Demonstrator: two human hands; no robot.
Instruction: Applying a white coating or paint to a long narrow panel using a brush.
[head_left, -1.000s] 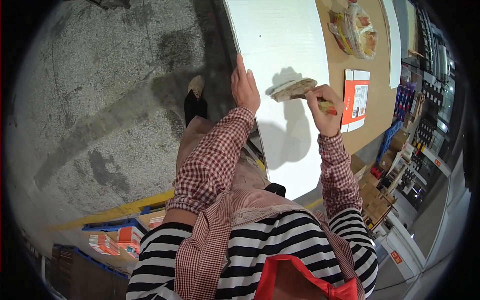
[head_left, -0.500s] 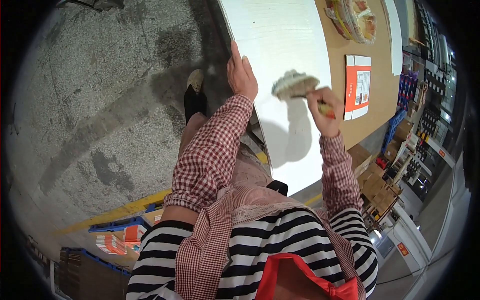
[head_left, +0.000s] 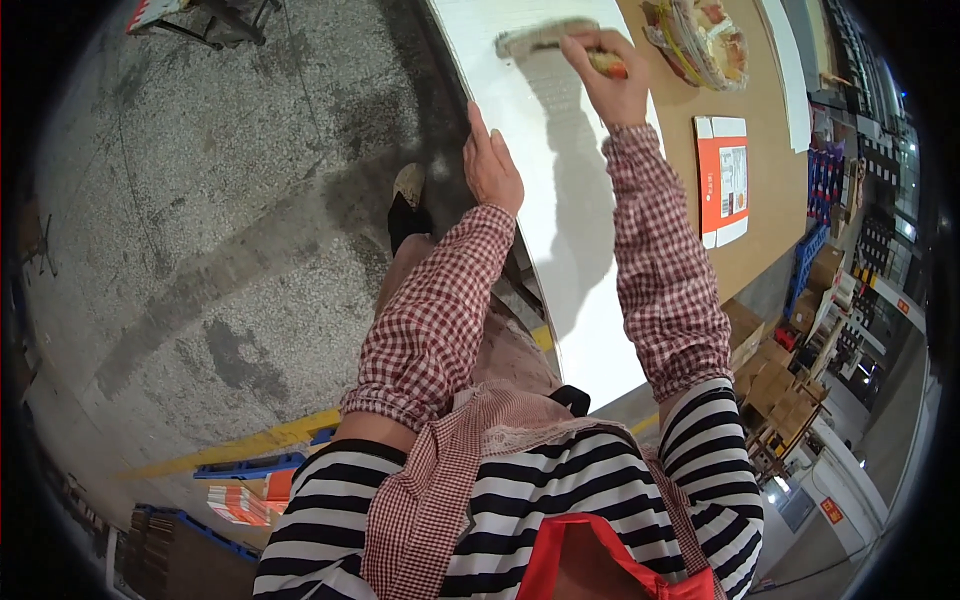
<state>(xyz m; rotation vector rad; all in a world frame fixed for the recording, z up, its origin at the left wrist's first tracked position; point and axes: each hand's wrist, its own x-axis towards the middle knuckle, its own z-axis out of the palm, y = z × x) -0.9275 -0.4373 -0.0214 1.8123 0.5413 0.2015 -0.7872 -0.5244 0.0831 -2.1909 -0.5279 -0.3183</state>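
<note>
A long white sheet or board (head_left: 590, 240) lies along the left side of the table in front of me. At its far part, my right hand (head_left: 615, 85) is closed round the handle of a wide brush (head_left: 540, 38), whose bristles are blurred and seem to meet the white surface. Wet-looking streaks show there. My left hand (head_left: 492, 170) rests along the board's left edge, its fingers stretched out and holding nothing. Checked sleeves cover both forearms.
Right of the board, a flat orange-and-white printed carton (head_left: 721, 180) lies on brown cardboard (head_left: 775, 205). A plastic-wrapped tub (head_left: 700, 45) with stained sides stands beyond it. Cartons (head_left: 780, 390) are piled at the right, and more sit on a blue pallet (head_left: 250, 467) at the lower left.
My right hand has carried the brush away from me and slightly left, from the board's middle to its far part. My left hand stays at the edge.
</note>
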